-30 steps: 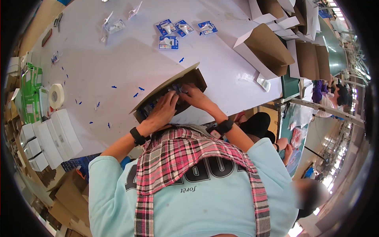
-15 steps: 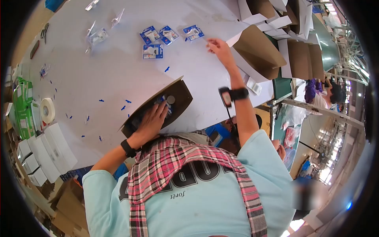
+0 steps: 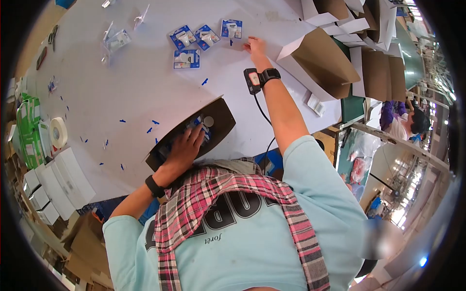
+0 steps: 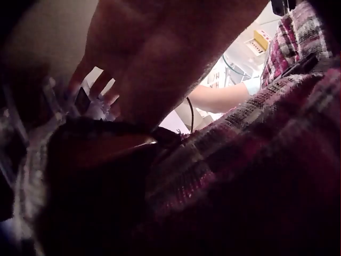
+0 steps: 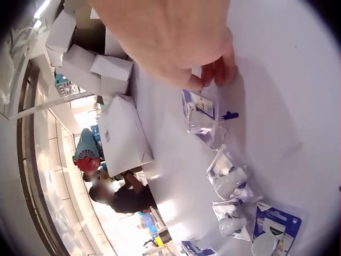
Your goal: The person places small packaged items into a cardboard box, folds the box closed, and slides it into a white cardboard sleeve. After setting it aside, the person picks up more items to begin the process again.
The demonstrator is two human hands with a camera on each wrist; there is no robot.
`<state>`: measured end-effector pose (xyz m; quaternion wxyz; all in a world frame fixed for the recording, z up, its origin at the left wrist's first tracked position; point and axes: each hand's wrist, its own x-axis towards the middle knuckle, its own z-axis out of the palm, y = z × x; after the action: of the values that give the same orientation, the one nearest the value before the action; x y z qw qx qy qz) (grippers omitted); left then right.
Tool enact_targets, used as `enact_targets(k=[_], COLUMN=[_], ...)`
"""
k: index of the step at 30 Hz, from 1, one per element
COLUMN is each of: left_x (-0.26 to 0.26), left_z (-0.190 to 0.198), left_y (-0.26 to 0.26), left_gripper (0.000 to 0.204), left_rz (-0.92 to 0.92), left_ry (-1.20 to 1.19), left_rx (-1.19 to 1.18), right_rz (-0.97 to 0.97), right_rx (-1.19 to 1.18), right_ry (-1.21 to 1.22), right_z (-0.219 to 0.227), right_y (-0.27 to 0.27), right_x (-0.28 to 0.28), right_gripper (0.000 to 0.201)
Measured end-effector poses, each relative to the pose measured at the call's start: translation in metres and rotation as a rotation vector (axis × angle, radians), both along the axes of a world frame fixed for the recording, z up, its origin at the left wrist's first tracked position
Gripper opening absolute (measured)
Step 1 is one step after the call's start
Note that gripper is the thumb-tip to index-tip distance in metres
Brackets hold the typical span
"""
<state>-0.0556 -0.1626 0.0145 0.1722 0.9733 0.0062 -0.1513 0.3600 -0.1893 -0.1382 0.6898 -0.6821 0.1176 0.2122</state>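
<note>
My left hand (image 3: 182,148) lies inside an open brown-lined carton (image 3: 224,121), its fingers extended over blue-and-white blister packs (image 3: 206,135). The left wrist view is dark there, and the packs under the palm are hidden. Out to the right, my right hand (image 3: 257,47) hovers low over the white table with relaxed, bent fingers. Its fingertips are close beside a single blister pack (image 5: 204,116) holding a white round-ended item. Three more packs, one being a flat-lying pack (image 3: 186,59), sit left of it in the head view.
Open white cartons (image 3: 318,63) stand at the table's right side. Clear plastic packaging (image 3: 116,40) lies at the far left. Small blue clips (image 3: 205,81) are scattered about. A tape roll (image 3: 58,133) and folded white boxes (image 3: 73,177) stand along the left edge.
My right hand has left the carton and reached out to the far right pack, which has turned and shifted slightly. My left hand has stayed in the carton.
</note>
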Motion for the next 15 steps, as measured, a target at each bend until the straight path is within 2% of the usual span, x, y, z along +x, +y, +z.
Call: enact_targets(k=[3,6,9,12,15], left_x=[-0.001,0.001,-0.001,0.002,0.001], left_z=[0.009,0.012,0.009,0.001,0.002], left_y=[-0.003,-0.002,-0.004,-0.003,-0.007], left_gripper=[0.062,0.062,0.060,0.057,0.050], left_rz=[0.009,-0.008,-0.038,-0.061,-0.062], left_ry=[0.019,0.010,0.002,-0.048,-0.113], left_rx=[-0.015,0.015,0.054,0.104,0.149], right_rz=[0.124,0.243,0.420,0.282,0.290], right_rx=[-0.092,-0.306,-0.595,-0.545,-0.333], right_ry=[-0.076,0.002,-0.301,-0.375,-0.249], right_z=[0.012,0.024,0.012,-0.001,-0.016], right_y=[-0.024,-0.019,0.000,0.026,0.038], right_x=[-0.004,-0.011,-0.010,-0.006,0.010], right_gripper=[0.023,0.032,0.037,0.038,0.030])
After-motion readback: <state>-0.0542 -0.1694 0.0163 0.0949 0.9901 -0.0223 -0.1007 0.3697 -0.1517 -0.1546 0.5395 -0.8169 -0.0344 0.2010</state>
